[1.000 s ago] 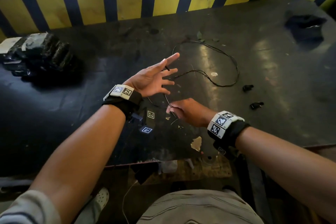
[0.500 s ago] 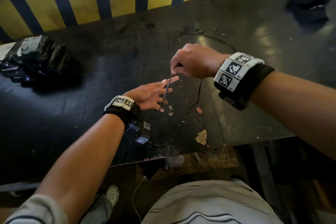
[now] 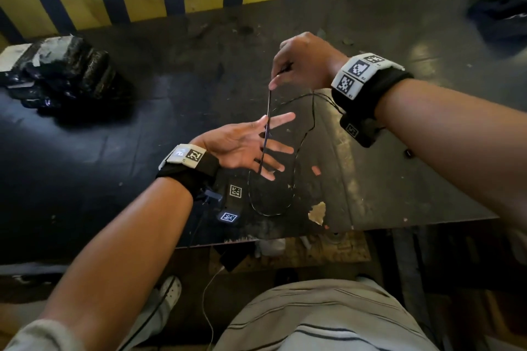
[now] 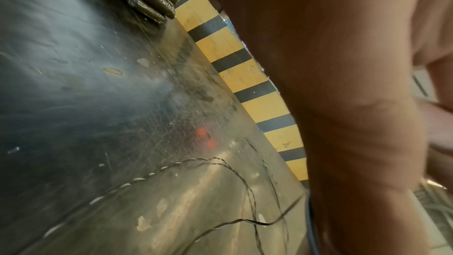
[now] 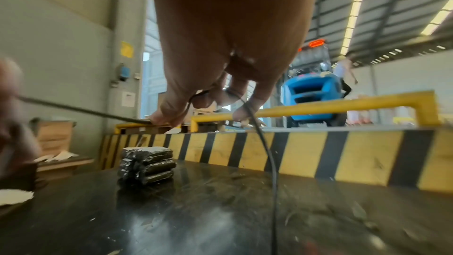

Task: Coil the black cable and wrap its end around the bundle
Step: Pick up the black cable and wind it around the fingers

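Right hand [image 3: 302,61] risen, pinching black cable [image 3: 266,120] taut | left hand [image 3: 245,147] palm-up, fingers splayed

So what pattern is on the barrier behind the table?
Yellow and black diagonal stripes on the barrier, clearest in the right wrist view.

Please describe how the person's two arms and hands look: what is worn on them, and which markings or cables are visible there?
Both forearms are bare, with no gloves on the left hand or the right hand. Each wrist carries a black fabric band topped by a pale grey block printed with square black-and-white coded markers. A small black module hangs under the right band. A thin cable runs down from the left band.
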Available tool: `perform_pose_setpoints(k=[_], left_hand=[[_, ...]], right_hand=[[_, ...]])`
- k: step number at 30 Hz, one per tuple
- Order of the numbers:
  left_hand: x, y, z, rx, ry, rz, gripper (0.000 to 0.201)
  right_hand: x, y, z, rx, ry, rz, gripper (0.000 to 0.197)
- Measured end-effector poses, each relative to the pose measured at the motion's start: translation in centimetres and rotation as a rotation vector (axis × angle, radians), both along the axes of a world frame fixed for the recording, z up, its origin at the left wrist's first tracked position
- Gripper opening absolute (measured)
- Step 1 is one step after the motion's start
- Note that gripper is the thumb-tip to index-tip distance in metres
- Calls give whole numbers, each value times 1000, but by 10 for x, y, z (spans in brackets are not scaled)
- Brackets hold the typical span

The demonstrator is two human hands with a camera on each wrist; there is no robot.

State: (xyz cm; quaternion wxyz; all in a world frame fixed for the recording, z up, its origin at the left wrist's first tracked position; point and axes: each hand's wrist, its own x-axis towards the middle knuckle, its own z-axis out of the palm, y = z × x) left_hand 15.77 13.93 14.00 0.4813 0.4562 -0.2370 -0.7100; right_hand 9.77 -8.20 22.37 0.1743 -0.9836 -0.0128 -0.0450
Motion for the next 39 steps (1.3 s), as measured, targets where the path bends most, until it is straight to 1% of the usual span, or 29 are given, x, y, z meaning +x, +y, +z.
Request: perform_pose_setpoints(k=[3, 5, 10, 12, 13, 16, 20, 24, 30, 33, 37, 39], left_hand=[[-3, 3, 6, -87, 36, -35, 66], [-4, 2, 13, -160, 71, -32, 64], [3, -3, 32, -321, 99, 31, 50], [6, -8, 35, -338, 85, 84, 50], [8, -10, 35, -336, 73, 116, 51], [15, -14, 32, -312, 47, 209, 56], [31, -9, 22, -256, 29, 284, 60], [41, -4, 14, -189, 19, 331, 60], [40, -11, 10, -179, -25, 391, 59], [40, -9, 6, -130, -59, 373, 57], [37, 0, -7, -12, -88, 297, 58], [34, 4, -13, 37, -114, 246, 59]], right_hand=[[-4, -10, -21, 76, 0, 13, 22], [-12, -12, -43, 134, 27, -36, 17], [-45, 11, -91, 411, 177, -144, 13], [-57, 30, -109, 446, 241, -117, 16], [-61, 41, -117, 439, 251, -75, 19], [-69, 66, -130, 410, 213, 34, 23], [-74, 79, -119, 438, 174, 94, 21], [-74, 77, -105, 362, 168, 109, 24], [-74, 83, -96, 374, 167, 123, 26], [-74, 84, -92, 353, 194, 115, 26], [-66, 75, -66, 159, 289, 151, 24], [-58, 67, -49, 88, 285, 158, 23]])
